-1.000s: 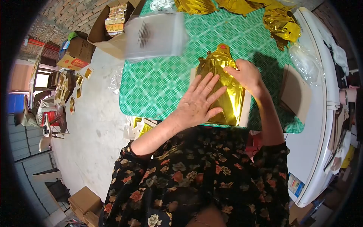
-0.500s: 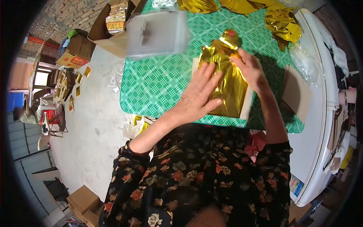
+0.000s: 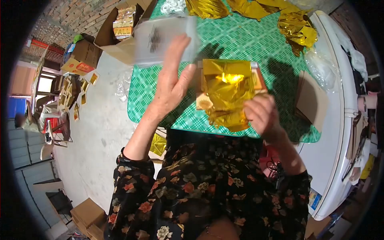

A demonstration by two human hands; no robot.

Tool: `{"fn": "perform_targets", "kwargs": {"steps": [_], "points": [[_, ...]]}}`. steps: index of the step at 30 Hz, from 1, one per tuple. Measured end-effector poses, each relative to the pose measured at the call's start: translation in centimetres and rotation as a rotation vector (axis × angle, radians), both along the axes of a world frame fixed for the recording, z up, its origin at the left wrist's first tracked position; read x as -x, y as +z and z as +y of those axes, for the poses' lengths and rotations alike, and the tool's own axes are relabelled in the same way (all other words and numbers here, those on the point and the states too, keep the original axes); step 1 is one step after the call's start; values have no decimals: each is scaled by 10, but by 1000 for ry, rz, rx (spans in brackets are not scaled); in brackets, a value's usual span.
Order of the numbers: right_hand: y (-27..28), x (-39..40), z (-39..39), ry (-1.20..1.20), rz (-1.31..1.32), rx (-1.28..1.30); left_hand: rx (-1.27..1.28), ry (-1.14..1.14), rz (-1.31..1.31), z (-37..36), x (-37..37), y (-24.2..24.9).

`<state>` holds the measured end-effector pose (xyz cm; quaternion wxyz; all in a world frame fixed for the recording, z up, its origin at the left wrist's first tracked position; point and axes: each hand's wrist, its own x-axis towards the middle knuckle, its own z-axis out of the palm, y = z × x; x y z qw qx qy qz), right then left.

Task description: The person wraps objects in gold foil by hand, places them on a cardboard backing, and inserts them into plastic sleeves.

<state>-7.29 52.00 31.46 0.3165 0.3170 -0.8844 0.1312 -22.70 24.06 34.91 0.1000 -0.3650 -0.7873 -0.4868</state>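
Gold foil is folded back toward the table's front edge, with its crumpled end near that edge. Under it lies a flat piece with orange and cream print, mostly covered. My right hand has its fingers curled on the foil's right side. Raised over the table to the left of the foil, my left hand is open, fingers apart and touching nothing. Just beyond it is a stack of clear plastic sleeves.
The green checked table carries more gold foil along its far side, cardboard sheets and clear plastic at right. An open carton stands back left. A seated person is far left.
The gold foil has been turned back toward the front edge, uncovering printed parts beneath. My left hand has lifted off it and moved left; my right hand has come nearer the front edge.
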Motion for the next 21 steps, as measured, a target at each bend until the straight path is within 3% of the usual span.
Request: {"fn": "perform_targets", "kwargs": {"steps": [4,12,21], "points": [[-20,-34,-6,-25,-274,-25,234,-136,1,14,8,-12],[-30,-43,-6,-67,-301,54,412,-312,382,76,74,-45],[-27,-47,-7,-104,-315,110,558,-405,513,104,53,-79]]}}
